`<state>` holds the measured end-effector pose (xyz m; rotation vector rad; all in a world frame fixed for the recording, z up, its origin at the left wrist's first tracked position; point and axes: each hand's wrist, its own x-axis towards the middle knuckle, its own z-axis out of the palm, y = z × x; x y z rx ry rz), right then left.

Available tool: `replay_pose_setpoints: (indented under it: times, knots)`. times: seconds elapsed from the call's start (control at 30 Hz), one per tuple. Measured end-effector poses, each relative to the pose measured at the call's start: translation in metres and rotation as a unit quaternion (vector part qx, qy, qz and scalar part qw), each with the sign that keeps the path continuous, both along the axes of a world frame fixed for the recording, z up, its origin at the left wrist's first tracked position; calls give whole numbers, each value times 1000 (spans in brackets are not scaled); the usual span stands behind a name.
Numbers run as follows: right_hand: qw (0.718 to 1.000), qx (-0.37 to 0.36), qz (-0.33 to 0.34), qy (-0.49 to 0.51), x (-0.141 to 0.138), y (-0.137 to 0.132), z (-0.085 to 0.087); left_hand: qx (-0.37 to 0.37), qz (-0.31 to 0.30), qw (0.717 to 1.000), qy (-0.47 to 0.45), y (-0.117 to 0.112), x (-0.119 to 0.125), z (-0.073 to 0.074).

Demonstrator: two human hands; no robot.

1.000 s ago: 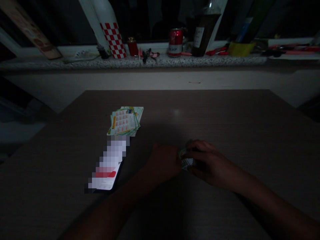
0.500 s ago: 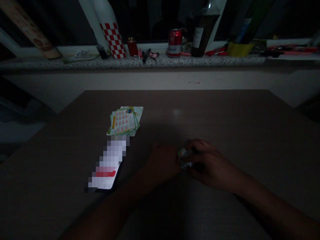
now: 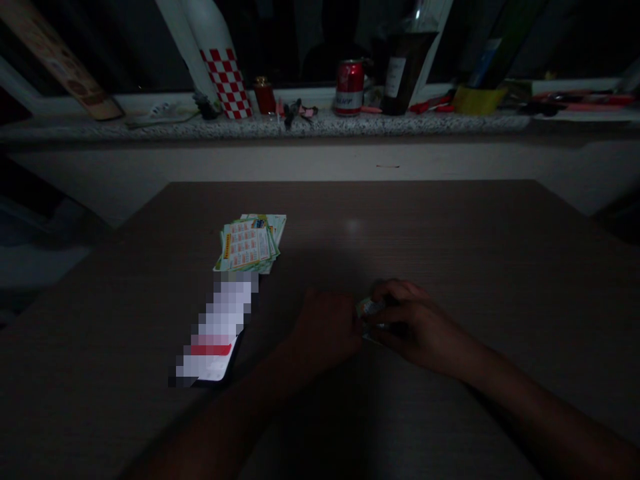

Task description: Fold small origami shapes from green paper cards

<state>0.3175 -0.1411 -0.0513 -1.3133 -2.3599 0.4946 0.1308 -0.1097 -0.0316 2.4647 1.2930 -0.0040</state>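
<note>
In dim light both my hands rest on a dark wooden table [image 3: 450,227], close together near its middle. My left hand [image 3: 327,327] is curled, its fingers against the edge of a small printed card [image 3: 371,308]. My right hand [image 3: 413,323] curls over the same card and grips it from the right; most of the card is hidden under the fingers. To the left lies a fanned pile of green and white printed cards [image 3: 251,243], and just in front of it a lit phone [image 3: 216,333] lies flat.
A stone window ledge [image 3: 430,123] runs along the back with a red can [image 3: 349,87], a dark bottle [image 3: 403,67], a red-and-white checked object [image 3: 227,73], a small red jar [image 3: 263,95] and scattered small items. A gap separates the table from the wall.
My right hand's fingers have curled further over the small card, so less of it shows. The pile, phone and left hand stay where they were.
</note>
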Motion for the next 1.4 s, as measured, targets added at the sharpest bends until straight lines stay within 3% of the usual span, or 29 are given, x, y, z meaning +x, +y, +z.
replay_pose_setpoints:
  times: [0.2, 0.5, 0.93, 1.4]
  knots:
    - [999, 20, -49, 9, -7, 3, -8, 0, -1, 1000, -11, 0, -1, -4]
    - [1000, -19, 16, 4, 4, 4, 2, -12, 10, 1000, -24, 0, -1, -2]
    - [998, -23, -50, 8, -8, 0, 0, -5, 5, 1000, -18, 0, 0, 2]
    - [998, 2, -57, 31, -8, 1, -9, 6, 6, 1000, -12, 0, 1, -1]
